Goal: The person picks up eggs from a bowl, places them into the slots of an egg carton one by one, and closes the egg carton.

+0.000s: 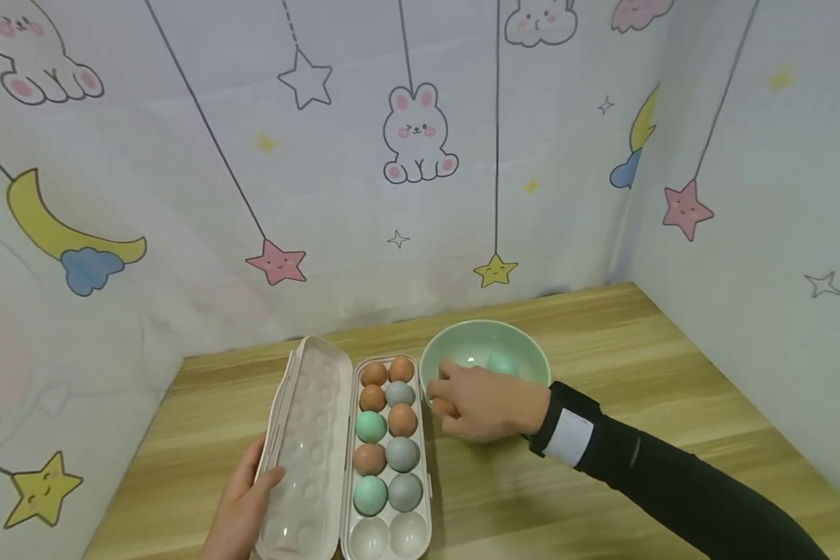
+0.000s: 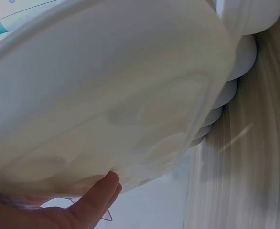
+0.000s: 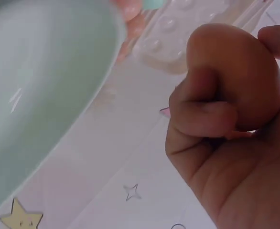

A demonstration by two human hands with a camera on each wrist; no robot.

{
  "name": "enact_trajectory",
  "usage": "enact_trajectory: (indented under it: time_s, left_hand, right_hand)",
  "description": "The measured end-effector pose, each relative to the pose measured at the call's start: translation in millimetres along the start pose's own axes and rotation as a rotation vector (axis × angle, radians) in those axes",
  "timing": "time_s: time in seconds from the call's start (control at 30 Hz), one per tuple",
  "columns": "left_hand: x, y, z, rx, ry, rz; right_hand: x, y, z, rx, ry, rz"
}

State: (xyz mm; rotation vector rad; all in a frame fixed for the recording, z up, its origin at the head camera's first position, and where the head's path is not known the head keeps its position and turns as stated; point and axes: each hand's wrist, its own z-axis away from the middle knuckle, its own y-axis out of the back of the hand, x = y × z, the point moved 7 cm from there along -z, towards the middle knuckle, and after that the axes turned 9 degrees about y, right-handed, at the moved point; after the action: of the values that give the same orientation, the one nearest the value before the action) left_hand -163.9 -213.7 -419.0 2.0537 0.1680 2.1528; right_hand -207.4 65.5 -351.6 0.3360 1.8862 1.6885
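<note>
An open pale egg carton lies on the wooden table, its lid folded out to the left. Its tray holds several brown, grey and teal eggs; the two nearest cups are empty. My left hand grips the lid's near left edge, thumb on top; in the left wrist view a finger touches the lid. My right hand holds a brown egg at the near left rim of a mint-green bowl. A teal egg lies in the bowl. The right wrist view shows the brown egg pinched in the fingers.
Walls covered in white cartoon-print cloth close in the table at the back, left and right. Bare wooden table lies right of the bowl and in front of it. The bowl's wall fills the left of the right wrist view.
</note>
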Motion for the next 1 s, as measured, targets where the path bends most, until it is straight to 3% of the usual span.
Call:
enact_trajectory:
  time_s: [0.23, 0.43, 0.8, 1.0]
  left_hand:
    - [0.5, 0.6, 1.1, -0.005, -0.016, 0.073]
    - [0.6, 0.9, 3.3, -0.014, -0.043, 0.079]
    - [-1.7, -1.0, 3.3, 0.012, -0.009, 0.012]
    - [-3.4, -0.9, 0.9, -0.002, 0.025, 0.026]
  right_hand:
    - [-35, -30, 3, 0.053, 0.121, -0.082]
    - [-63, -61, 3, 0.084, 0.281, -0.026]
    - [-69, -92, -5, 0.123, 0.354, -0.054]
    - [-72, -101, -12, 0.131, 0.370, 0.002]
